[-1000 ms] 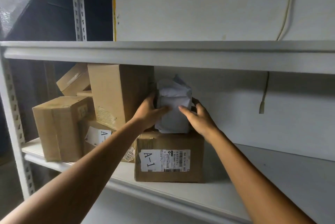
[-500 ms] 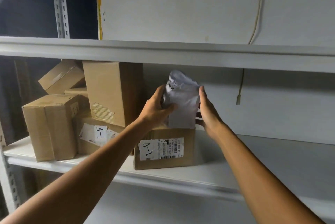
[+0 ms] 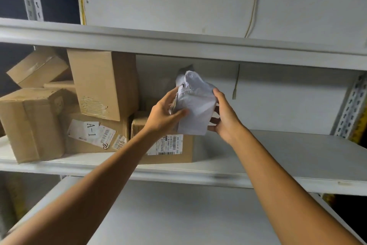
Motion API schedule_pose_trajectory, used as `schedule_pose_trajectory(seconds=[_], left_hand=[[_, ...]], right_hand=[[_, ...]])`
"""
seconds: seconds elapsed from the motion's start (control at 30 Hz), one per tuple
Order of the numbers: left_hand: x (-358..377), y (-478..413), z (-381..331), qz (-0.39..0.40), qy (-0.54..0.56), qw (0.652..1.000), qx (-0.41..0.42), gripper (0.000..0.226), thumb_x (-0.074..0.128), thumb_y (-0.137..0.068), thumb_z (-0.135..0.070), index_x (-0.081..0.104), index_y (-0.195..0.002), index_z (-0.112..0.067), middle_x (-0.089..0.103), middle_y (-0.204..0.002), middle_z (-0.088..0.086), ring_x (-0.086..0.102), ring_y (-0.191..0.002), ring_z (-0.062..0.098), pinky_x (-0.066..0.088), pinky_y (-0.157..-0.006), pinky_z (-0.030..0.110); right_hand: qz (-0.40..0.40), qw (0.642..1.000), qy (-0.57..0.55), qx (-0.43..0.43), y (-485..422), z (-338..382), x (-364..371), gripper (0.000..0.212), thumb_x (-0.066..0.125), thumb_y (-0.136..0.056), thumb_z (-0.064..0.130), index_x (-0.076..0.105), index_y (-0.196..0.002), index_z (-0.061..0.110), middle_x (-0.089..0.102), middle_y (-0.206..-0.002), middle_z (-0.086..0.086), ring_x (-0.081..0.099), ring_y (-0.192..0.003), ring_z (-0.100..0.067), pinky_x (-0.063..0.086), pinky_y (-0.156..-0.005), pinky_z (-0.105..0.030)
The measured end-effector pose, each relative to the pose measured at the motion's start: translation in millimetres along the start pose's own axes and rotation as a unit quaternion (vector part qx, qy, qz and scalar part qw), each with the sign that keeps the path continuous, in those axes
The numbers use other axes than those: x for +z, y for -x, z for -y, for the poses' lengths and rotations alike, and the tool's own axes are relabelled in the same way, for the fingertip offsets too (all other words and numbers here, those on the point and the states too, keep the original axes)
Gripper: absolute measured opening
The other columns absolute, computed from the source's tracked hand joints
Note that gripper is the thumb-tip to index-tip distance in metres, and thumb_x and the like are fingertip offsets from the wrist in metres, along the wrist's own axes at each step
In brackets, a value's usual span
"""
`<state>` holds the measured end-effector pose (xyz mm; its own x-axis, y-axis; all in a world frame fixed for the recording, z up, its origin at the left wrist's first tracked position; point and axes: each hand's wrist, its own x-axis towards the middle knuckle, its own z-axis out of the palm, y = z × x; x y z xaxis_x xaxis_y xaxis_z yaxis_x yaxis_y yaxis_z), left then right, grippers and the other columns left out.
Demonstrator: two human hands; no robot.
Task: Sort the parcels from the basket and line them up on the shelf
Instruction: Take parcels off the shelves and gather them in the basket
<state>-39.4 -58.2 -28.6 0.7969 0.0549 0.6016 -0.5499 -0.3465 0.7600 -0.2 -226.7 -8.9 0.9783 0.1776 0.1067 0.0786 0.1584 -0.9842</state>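
Both hands grip white parcel (image 3: 195,107): left hand (image 3: 162,113) thumb across front, fingers behind left edge; right hand (image 3: 224,115) fingers curled round right side. Parcel in front of box (image 3: 174,153) on shelf (image 3: 278,157); earlier rested atop box.

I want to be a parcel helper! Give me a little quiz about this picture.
1. True or false: the left hand and the right hand both hold the white bag.
2. What does the label low on the left say? A) A-1 B) B-7 C) Z-9
3. Fill in: the cardboard boxes stand at the ____ end of the shelf.
Key: 1 true; 2 A; 3 left.
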Motion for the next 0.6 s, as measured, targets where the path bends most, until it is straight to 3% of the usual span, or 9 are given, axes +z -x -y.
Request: schedule_pose_trajectory(seconds=[0.1, 0.23, 0.33, 0.5, 0.6], left_hand=[[3.1, -2.0, 3.1, 0.013, -0.020, 1.000, 0.000, 0.065, 0.069, -0.086, -0.018, 0.040, -0.144, -0.031, 0.057, -0.133, -0.008, 0.058, -0.118, 0.014, 0.052, -0.094, 0.044], [16.7, -2.9, -1.3, 0.013, 0.010, 1.000, 0.000, 0.059, 0.063, -0.088, -0.036, 0.043, -0.143, -0.029, 0.057, -0.135, -0.005, 0.058, -0.119, 0.015, 0.054, -0.093, 0.041], [30.8, -4.8, -8.7, -0.026, 0.019, 0.999, -0.015, 0.047, 0.047, -0.097, -0.044, 0.051, -0.138, -0.022, 0.059, -0.132, -0.001, 0.058, -0.118, 0.016, 0.052, -0.096, 0.039], [63.2, -0.8, -18.3, -0.017, 0.003, 1.000, 0.005, 0.043, 0.046, -0.096, -0.044, 0.058, -0.130, -0.020, 0.065, -0.122, -0.006, 0.059, -0.112, 0.004, 0.049, -0.095, 0.025], [91.6, -0.9, -29.6, 0.007, 0.011, 1.000, 0.002, 0.040, 0.049, -0.095, -0.042, 0.060, -0.126, -0.019, 0.067, -0.115, -0.007, 0.061, -0.101, -0.004, 0.049, -0.086, 0.017]], right_hand=[[0.014, 0.999, -0.028, 0.014, 0.8, 0.8, -7.5, 0.036, 0.043, -0.094, 0.052, 0.059, -0.110, 0.024, 0.061, -0.097, -0.004, 0.058, -0.097, -0.028, 0.053, -0.087, -0.047], [0.027, 0.998, -0.058, -0.003, 1.5, -0.2, -22.0, 0.027, 0.038, -0.097, 0.037, 0.060, -0.095, 0.021, 0.062, -0.091, -0.004, 0.058, -0.091, -0.027, 0.054, -0.084, -0.049], [0.021, 0.998, -0.060, -0.013, 3.4, -1.8, -35.0, 0.026, 0.037, -0.097, 0.032, 0.060, -0.094, 0.019, 0.062, -0.091, -0.002, 0.058, -0.087, -0.024, 0.054, -0.085, -0.048], [0.001, 0.998, -0.054, -0.025, 12.8, -5.1, -69.4, 0.026, 0.036, -0.098, 0.029, 0.060, -0.100, 0.018, 0.062, -0.096, -0.003, 0.060, -0.089, -0.025, 0.056, -0.078, -0.044], [-0.020, 0.997, -0.060, -0.041, 24.6, -1.0, -99.2, 0.026, 0.036, -0.098, 0.026, 0.060, -0.098, 0.016, 0.059, -0.089, -0.002, 0.057, -0.078, -0.022, 0.055, -0.077, -0.044]])
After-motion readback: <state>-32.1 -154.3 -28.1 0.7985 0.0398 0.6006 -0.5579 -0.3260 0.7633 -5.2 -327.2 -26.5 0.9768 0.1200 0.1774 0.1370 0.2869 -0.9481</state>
